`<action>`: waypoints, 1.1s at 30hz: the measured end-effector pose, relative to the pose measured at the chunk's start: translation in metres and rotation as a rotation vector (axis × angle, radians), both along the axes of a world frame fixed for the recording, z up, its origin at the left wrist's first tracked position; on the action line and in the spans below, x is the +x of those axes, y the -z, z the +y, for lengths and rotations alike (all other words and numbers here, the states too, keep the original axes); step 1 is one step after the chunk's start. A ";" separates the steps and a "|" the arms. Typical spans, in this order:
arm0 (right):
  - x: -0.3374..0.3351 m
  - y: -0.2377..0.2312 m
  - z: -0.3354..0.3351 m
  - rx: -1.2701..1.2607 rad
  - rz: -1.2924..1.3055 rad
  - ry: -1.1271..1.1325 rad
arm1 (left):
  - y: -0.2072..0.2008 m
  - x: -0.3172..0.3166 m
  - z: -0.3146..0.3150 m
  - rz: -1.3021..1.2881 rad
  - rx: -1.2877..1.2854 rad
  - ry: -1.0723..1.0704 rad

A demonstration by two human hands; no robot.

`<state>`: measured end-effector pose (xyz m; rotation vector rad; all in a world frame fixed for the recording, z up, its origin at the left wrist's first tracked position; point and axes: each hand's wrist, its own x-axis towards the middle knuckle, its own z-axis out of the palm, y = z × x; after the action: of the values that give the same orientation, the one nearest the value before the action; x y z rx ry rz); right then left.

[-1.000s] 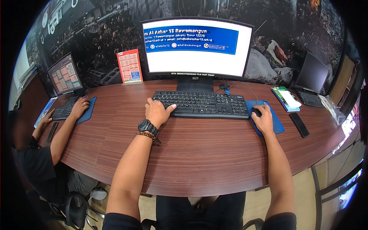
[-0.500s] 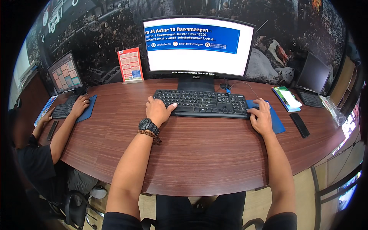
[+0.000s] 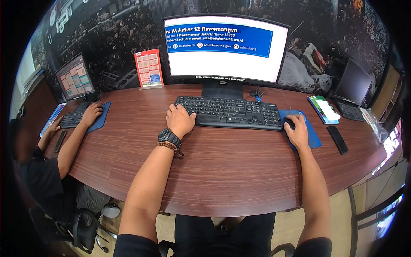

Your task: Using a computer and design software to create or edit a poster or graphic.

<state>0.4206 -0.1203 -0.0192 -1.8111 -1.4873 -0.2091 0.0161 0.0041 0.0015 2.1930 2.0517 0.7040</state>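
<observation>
Forearms (image 3: 147, 190) are stretched from the lower edge, left hand (image 3: 180, 120) laid unclenched on the keyboard (image 3: 227, 113), right hand (image 3: 299, 132) curled round the mouse (image 3: 290, 123).

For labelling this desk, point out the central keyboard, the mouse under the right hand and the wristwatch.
Central keyboard (image 3: 231, 113), head view: middle of its keys.
Mouse (image 3: 290, 124), head view: uncovered part of its shell.
Wristwatch (image 3: 164, 135), head view: its dial.

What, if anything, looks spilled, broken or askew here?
Nothing stands out: the left hand is at the keyboard, the right hand on the mouse; the central monitor is lit, the calendar upright, and no spill or damage shows.
</observation>
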 end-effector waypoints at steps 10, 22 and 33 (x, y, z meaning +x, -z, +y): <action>0.001 -0.001 0.000 0.004 0.003 0.013 | -0.001 0.002 -0.001 -0.013 -0.006 -0.015; -0.002 0.000 0.000 0.026 -0.004 -0.005 | 0.001 -0.001 -0.001 0.011 0.026 0.004; 0.002 0.001 0.000 0.052 -0.007 -0.048 | -0.001 0.001 -0.002 -0.016 0.004 0.008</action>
<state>0.4223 -0.1199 -0.0203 -1.7333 -1.5149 -0.2293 0.0171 0.0018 0.0030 2.1894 2.0342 0.7238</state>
